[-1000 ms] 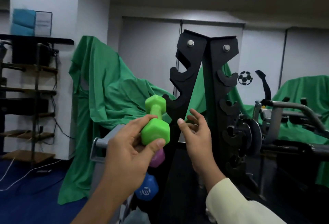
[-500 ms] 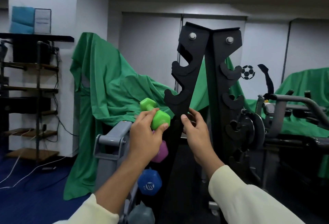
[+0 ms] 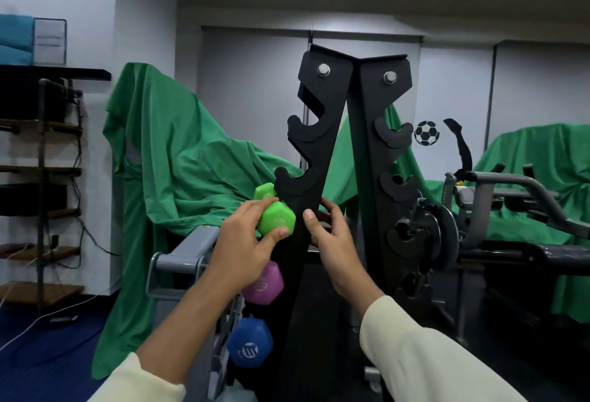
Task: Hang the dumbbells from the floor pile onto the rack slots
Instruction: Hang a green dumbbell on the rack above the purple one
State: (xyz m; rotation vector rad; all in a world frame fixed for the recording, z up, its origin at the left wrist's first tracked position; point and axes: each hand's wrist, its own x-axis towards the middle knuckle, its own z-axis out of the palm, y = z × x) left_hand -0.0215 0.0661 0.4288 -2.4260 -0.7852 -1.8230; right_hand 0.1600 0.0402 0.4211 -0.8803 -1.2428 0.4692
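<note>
A dim indoor room is showing under soft, even light, seemingly falling from overhead. The white walls (image 3: 447, 82) are glowing brightest, while the black rack (image 3: 322, 146) is losing its surface detail in shadow. Straight lines are bowing near the edges from wide-angle distortion. Focus is holding fairly sharp, without glare.
</note>
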